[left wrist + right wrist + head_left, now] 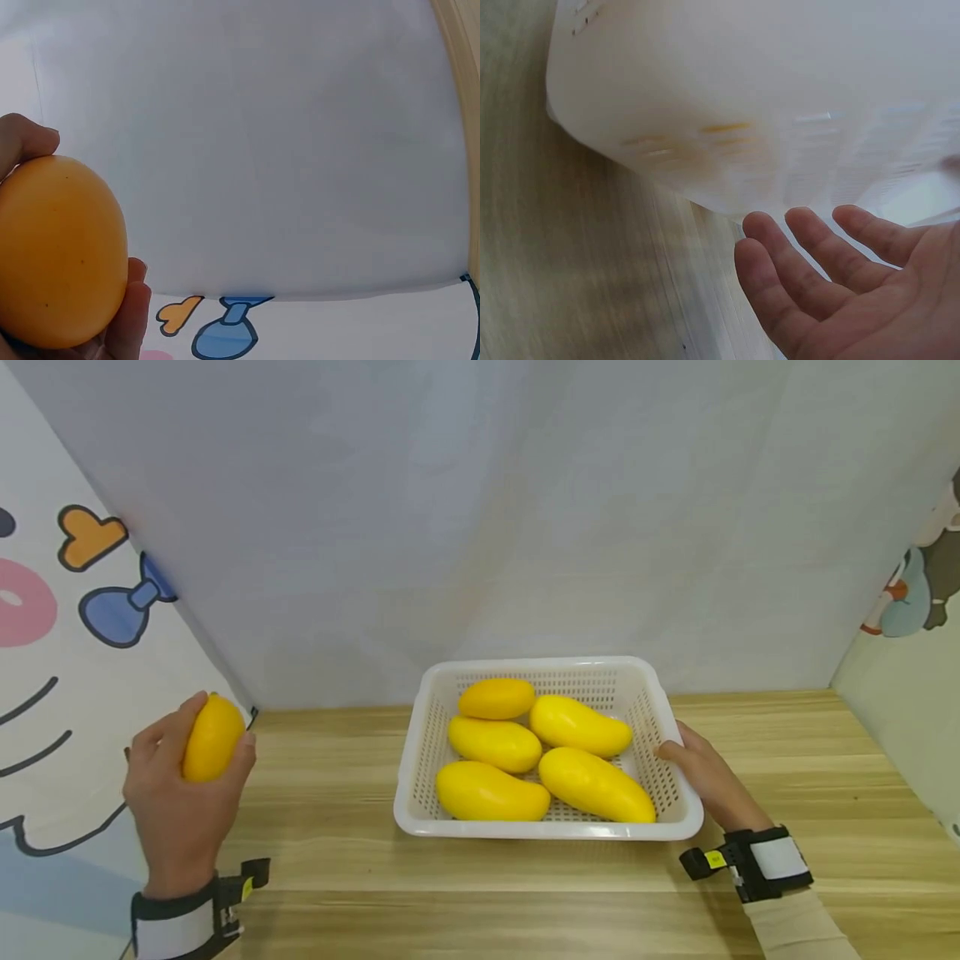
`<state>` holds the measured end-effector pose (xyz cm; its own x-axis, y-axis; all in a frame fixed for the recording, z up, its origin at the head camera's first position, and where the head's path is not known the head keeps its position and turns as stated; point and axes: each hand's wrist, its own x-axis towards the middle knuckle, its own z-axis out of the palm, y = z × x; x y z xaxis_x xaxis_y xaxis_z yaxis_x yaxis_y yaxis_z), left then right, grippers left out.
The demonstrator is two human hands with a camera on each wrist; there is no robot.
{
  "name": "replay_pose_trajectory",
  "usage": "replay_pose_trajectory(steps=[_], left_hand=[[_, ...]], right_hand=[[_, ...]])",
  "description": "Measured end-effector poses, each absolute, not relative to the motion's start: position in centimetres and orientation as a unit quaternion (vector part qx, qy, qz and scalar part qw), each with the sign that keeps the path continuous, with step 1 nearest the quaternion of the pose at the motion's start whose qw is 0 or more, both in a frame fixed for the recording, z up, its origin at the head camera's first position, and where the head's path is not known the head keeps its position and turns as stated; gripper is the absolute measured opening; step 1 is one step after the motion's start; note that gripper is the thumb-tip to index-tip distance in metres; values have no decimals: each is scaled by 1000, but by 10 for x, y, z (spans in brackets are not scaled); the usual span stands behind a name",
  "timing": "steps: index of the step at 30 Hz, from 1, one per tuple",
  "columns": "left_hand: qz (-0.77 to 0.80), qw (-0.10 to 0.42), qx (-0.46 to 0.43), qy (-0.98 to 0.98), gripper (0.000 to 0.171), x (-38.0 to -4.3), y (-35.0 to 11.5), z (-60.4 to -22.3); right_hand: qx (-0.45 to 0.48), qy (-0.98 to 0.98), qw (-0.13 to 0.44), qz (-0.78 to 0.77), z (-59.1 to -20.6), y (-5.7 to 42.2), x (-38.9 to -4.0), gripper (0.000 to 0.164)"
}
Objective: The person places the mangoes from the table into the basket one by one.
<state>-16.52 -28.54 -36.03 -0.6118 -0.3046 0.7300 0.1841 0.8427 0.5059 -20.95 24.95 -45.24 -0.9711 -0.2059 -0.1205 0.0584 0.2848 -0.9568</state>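
My left hand [183, 793] holds a yellow mango [214, 739] up at the left, thumb on one side and fingers on the other. In the left wrist view the same mango [60, 251] looks orange, with fingertips curled at its edges. A white plastic basket [540, 831] with perforated walls stands on the table and holds several yellow mangoes [491, 792]. At the basket's right side, my right hand [708, 772] grips the rim, its thumb over the edge. In the right wrist view the fingers [810, 277] lie along the basket's outer wall [705, 75].
The wood-grain table [337, 877] runs back to a pale grey wall [480, 527]. A white panel with cartoon shapes [116, 614] rises close behind the left hand. Another panel with a cartoon print [911, 593] borders the right side.
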Motion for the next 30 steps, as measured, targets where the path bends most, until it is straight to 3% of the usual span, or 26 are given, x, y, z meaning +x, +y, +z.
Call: replay_pose_trajectory(steps=[6,16,30], left_hand=[[-280,450,-1,-848,60,-158,-263,-345],[-268,443,-44,-855,59,-165,-270,-358],[-241,390,-169,-873,66,-162,-244,-354]], right_hand=[[-47,790,112,-601,-452,250,-209,55],[-49,784,113,-609,-451,249,-208,54],[-48,784,111,-608,-449,249,-207,55]])
